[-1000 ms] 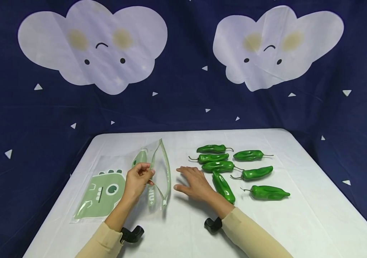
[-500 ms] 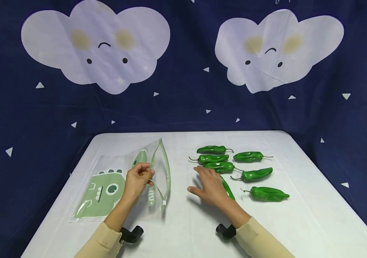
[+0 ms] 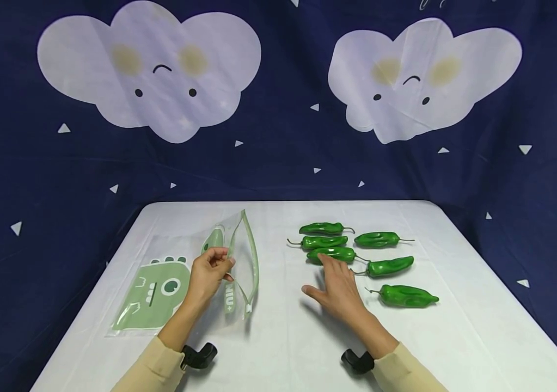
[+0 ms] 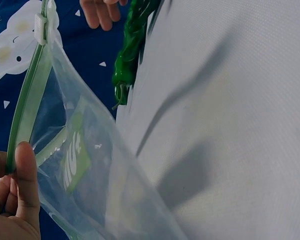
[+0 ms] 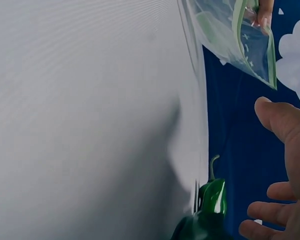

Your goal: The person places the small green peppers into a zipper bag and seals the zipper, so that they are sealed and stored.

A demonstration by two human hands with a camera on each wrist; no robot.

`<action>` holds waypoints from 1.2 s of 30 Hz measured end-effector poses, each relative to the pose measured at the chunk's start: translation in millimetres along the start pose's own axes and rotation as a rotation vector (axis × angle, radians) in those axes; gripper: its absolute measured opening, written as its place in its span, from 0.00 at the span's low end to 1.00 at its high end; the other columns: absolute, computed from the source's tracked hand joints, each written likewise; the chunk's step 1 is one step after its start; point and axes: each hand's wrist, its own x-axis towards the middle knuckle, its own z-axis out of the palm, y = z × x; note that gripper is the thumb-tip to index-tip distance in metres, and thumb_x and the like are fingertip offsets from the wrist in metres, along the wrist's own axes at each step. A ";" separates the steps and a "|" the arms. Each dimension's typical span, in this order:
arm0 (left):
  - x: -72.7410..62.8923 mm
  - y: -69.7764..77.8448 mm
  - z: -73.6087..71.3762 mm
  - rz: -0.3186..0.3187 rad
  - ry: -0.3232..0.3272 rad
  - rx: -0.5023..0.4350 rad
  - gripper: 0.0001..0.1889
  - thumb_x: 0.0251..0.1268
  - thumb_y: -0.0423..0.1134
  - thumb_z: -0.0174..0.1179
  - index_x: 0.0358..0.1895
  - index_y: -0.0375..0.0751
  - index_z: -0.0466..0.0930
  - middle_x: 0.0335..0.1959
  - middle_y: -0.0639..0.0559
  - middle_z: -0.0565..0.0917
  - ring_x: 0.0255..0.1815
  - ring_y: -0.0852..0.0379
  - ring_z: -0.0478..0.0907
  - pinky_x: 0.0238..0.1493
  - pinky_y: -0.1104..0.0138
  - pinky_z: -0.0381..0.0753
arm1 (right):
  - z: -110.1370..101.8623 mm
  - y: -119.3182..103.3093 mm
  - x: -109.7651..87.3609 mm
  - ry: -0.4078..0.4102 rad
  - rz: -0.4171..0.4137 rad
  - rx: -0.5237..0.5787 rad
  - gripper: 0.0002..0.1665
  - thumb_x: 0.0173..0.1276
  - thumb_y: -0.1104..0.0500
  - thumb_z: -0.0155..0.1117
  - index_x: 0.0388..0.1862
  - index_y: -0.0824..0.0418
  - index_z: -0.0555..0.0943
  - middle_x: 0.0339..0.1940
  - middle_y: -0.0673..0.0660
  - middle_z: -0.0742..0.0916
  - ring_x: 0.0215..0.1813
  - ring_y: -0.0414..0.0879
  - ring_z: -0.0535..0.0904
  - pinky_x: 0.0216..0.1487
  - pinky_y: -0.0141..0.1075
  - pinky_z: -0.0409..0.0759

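Observation:
My left hand (image 3: 207, 275) pinches the green-edged mouth of a clear slider zip bag (image 3: 155, 299) printed with a green monster. The bag's mouth gapes towards the right, its white slider (image 4: 40, 29) near one end in the left wrist view. To the right, my right hand (image 3: 339, 288) hovers with fingers spread and thumb apart, holding nothing. Just beyond its fingertips lies a green pepper (image 3: 329, 255); another pepper seen earlier is now hidden behind the hand. In the right wrist view, a pepper (image 5: 213, 197) shows below the thumb.
Several more green peppers lie on the white table (image 3: 278, 348): one pepper (image 3: 408, 295) at the right, another pepper (image 3: 390, 265) beyond it, others farther back. A dark blue cloth (image 3: 278, 174) with clouds hangs behind the table.
My right hand has moved rightward, away from the bag and over the nearest pepper, which it now covers from view. The left hand and bag have stayed in place.

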 end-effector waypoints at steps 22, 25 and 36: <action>1.9 1.8 1.2 0.001 -0.006 0.006 0.13 0.58 0.23 0.59 0.47 0.23 0.74 0.28 0.52 0.74 0.22 0.64 0.74 0.19 0.73 0.82 | -7.4 26.9 -26.7 -0.092 0.078 -0.026 0.56 0.50 0.46 0.75 0.69 0.71 0.58 0.64 0.70 0.71 0.64 0.65 0.66 0.64 0.57 0.70; 3.0 0.8 1.1 0.010 -0.002 0.010 0.13 0.58 0.23 0.59 0.47 0.24 0.74 0.28 0.53 0.74 0.22 0.63 0.75 0.19 0.73 0.83 | -10.2 28.7 -31.2 -0.101 0.093 -0.009 0.56 0.50 0.46 0.75 0.69 0.71 0.57 0.64 0.70 0.71 0.63 0.64 0.67 0.63 0.56 0.71; 2.3 0.4 0.2 0.007 0.006 0.019 0.13 0.58 0.23 0.59 0.47 0.24 0.74 0.29 0.52 0.73 0.22 0.65 0.73 0.19 0.73 0.83 | -16.2 42.2 -40.6 -0.104 0.135 0.010 0.54 0.50 0.47 0.74 0.70 0.69 0.59 0.58 0.66 0.78 0.54 0.56 0.72 0.52 0.48 0.76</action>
